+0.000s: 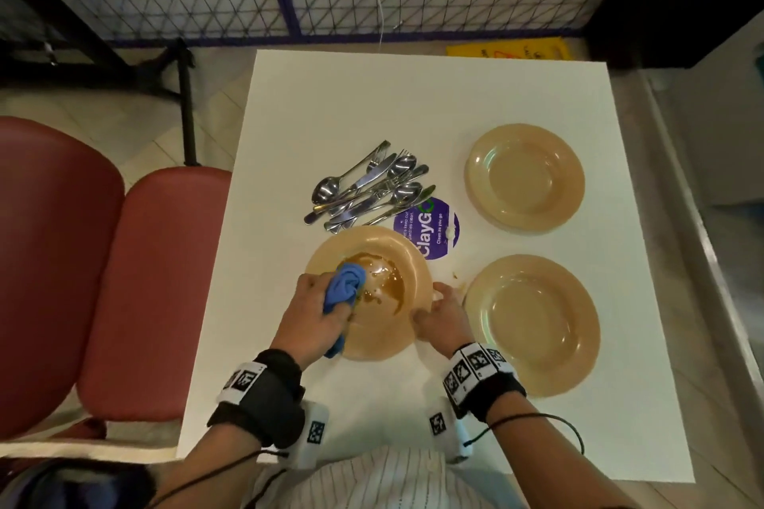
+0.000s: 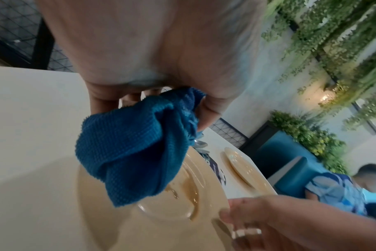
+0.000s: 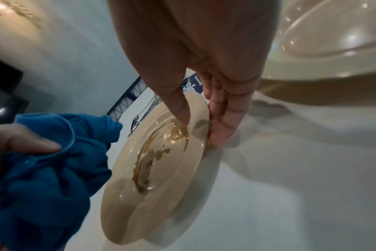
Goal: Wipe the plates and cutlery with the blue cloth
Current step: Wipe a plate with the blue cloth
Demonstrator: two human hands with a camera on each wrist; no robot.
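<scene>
The left hand [image 1: 318,304] is gripping the bunched blue cloth [image 1: 343,285] against the sauce-smeared plate [image 1: 397,326] near the table's [image 1: 289,116] front edge, while the right hand [image 1: 444,316] is pinching its right rim. Cutlery [image 1: 368,188] is lying just behind.

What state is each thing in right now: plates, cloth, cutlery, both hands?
Near plate: smeared with brown sauce, flat on the table.
Far right plate: looks clean, on the table.
Near right plate: looks clean, on the table.
Cloth: bunched, pressed onto the near plate.
Cutlery: piled loose, untouched.
Left hand: grips the cloth.
Right hand: pinches the near plate's rim.
</scene>
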